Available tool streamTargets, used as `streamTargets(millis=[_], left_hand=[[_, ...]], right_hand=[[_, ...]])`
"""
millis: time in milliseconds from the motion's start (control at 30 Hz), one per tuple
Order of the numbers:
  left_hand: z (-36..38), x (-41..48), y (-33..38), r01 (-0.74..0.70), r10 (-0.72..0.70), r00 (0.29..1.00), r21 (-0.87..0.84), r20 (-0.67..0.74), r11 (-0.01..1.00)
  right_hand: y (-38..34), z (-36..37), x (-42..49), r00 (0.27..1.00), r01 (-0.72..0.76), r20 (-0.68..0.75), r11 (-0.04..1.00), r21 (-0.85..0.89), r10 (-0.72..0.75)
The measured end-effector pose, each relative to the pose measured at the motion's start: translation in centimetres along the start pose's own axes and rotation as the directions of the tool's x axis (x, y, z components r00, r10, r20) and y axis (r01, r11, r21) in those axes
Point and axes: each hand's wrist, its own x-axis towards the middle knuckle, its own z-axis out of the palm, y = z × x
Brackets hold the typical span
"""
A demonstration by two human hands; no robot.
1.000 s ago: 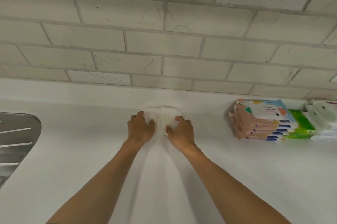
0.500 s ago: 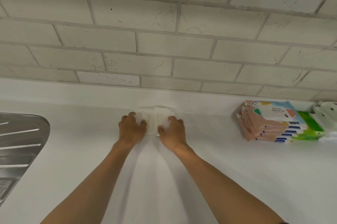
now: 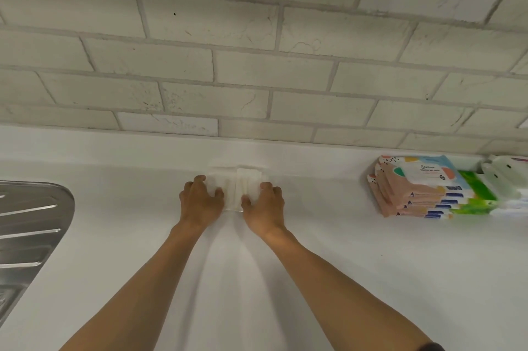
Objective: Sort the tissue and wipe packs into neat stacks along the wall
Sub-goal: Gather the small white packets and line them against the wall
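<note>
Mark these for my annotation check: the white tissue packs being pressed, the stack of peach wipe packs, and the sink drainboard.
white tissue packs [image 3: 239, 185], head view, on the clear wrapper between the hands.
stack of peach wipe packs [image 3: 414, 179], head view, on the top pack's white label.
sink drainboard [image 3: 28, 225], head view, on the ribbed steel.

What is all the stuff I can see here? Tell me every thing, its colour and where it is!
White tissue packs: count unclear, white, middle of the counter by the wall, under both hands.
Wipe packs: a stack of about four, peach and blue, right, by the wall.
Green pack: one, green, right of the wipe stack.
White packs: count unclear, far right edge.
Sink drainer: one, steel, left.
Counter: one, white.
Brick wall: one, whitish, behind.
Left hand: on the tissue packs.
Right hand: on the tissue packs.
</note>
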Motion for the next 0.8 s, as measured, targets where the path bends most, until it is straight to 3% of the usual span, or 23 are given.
streamTargets(millis=[367, 567, 667, 800], left_hand=[[-0.9, -0.1, -0.1, -0.015, 0.015, 1.0, -0.004, -0.017, 1.0], [-1.1, -0.4, -0.2, 0.014, -0.015, 0.999, -0.022, -0.039, 1.0], [-1.5, -1.4, 0.5, -0.037, 0.039, 0.992, 0.019, -0.119, 0.999], [-1.3, -4.5, 3.5, -0.156, 0.146, 0.973, -0.046, -0.176, 0.987]], right_hand=[[-0.6, 0.6, 0.1, 1.0, 0.013, 0.006, 1.0, -0.004, -0.013], [-0.4, -0.3, -0.5, 0.999, 0.035, -0.016, 0.992, -0.125, -0.038], [0.2, -1.8, -1.4, 0.998, 0.056, -0.039, 0.996, -0.073, -0.058], [2.6, -5.5, -2.7, 0.99, 0.062, -0.128, 0.996, 0.069, -0.053]])
